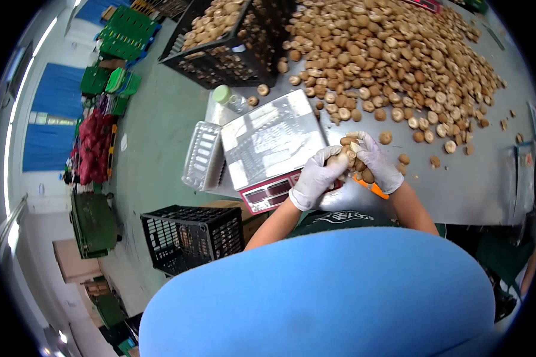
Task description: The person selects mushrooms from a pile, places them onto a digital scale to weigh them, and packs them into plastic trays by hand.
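Note:
My left hand, in a white glove, is closed on a mushroom near the front edge of the metal table. My right hand, gloved the same way, curls around several brown mushrooms from the other side. The two hands almost meet over this small cluster, and the fingers partly hide it. Beneath the right wrist lies an orange strip-like object, mostly covered. A weighing scale with a shiny steel platform and red front stands just left of my left hand.
A large mushroom heap spreads over the table's far side. Clear plastic trays and a green-capped jar flank the scale. A black crate of mushrooms stands at the back left; another black crate is lower left.

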`<state>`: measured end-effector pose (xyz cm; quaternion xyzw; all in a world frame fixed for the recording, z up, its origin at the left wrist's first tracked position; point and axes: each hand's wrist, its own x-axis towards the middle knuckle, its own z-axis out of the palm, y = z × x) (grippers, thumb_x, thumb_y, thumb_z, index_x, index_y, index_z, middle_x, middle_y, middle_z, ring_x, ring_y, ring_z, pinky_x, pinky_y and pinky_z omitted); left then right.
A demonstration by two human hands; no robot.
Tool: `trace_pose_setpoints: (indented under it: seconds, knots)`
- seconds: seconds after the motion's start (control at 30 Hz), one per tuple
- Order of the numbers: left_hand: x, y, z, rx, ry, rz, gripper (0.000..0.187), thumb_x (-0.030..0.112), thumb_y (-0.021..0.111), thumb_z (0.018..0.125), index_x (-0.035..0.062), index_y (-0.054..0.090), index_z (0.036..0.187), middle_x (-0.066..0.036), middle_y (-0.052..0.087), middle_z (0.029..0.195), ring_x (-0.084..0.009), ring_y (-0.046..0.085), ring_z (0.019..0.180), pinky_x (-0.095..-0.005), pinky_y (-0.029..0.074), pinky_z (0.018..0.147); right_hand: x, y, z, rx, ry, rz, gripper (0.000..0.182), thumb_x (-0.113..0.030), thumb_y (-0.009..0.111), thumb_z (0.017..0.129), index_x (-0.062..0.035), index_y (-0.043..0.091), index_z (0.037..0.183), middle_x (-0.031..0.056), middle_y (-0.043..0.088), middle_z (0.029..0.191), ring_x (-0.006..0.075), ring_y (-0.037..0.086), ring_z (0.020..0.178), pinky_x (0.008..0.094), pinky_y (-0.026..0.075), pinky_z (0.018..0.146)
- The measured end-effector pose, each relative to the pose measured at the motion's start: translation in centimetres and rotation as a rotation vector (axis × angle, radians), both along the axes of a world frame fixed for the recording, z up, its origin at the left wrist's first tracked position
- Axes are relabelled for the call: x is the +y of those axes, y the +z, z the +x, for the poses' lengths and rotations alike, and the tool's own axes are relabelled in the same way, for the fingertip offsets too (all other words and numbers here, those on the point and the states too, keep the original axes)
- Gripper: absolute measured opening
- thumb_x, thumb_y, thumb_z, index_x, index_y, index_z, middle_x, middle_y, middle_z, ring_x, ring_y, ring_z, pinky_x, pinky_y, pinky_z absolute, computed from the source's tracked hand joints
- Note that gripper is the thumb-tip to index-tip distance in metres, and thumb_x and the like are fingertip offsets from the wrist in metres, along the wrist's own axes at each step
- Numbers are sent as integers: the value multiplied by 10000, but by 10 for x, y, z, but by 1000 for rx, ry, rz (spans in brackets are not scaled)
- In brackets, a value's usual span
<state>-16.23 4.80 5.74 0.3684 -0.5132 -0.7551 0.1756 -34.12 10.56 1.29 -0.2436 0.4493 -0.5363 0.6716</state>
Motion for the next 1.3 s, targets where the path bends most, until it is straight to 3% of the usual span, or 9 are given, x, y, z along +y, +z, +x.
trace_pose_setpoints:
  seconds: [0.2,0.33,0.5,0.6,0.77,0.97,1.1,1.17,1.3]
  knots:
    - [-23,-4,75,-188,276,-515,418,210,783,857,38,651,1213,-72,633,1099,-156,595,1006,-298,488,906,-62,39,60,255,235,-248,386,-264,583,1002,-72,491,1324,95,591,1264,171,562,1200,287,494,971]
    - [-55,-9,118,-399,489,-982,320,95,759,840,55,705,1153,-65,595,1058,-178,562,1012,-295,469,889,-123,18,111,424,231,-418,393,-369,599,991,-72,570,1247,81,642,1085,168,631,942,309,537,829]
    - [-85,-59,150,-585,282,-1131,590,50,691,814,16,526,1380,-210,464,1370,-353,464,1269,-407,410,1065,-153,-15,127,891,370,-763,411,-452,632,933,-53,686,1019,119,666,1150,290,618,1067,388,463,972]
    - [-79,-73,150,-365,258,-876,728,60,653,835,21,362,1502,-232,342,1493,-364,392,1358,-413,343,1144,-131,-5,115,1058,475,-711,458,-487,589,933,-86,741,1094,145,516,1456,395,361,1404,470,273,1162]
    - [-69,-70,144,-136,444,-770,713,71,646,892,17,316,1521,-173,237,1560,-297,387,1374,-415,361,1140,-89,-4,68,998,183,-591,443,-393,702,886,-125,681,1238,149,473,1497,374,365,1410,446,284,1180]
    - [-41,-32,85,-324,538,-965,611,6,662,837,2,463,1414,-165,307,1513,-294,435,1326,-407,363,1153,-13,-94,-52,1831,-299,46,487,-285,755,788,-131,645,1236,120,605,1125,317,564,1121,457,458,987]
    - [-31,-45,36,-330,314,-1562,554,-15,666,813,80,562,1350,-179,529,1356,-322,476,1317,-405,434,1072,10,-101,-90,1510,-43,218,563,-171,763,796,-97,579,1322,99,611,1171,246,587,1120,393,503,943]
    - [-14,-38,7,-260,171,-1390,553,9,679,831,83,558,1366,-166,507,1408,-318,438,1353,-420,343,1147,19,-109,-91,597,-311,-133,553,-49,742,819,-65,559,1341,73,614,1176,152,586,1099,299,521,912]
    - [7,-50,-49,-214,12,-1219,542,12,711,798,60,576,1320,-175,535,1331,-344,500,1276,-403,391,1105,44,-55,-87,311,-320,-198,530,19,699,850,-22,538,1354,47,608,1145,99,573,1056,237,509,891]
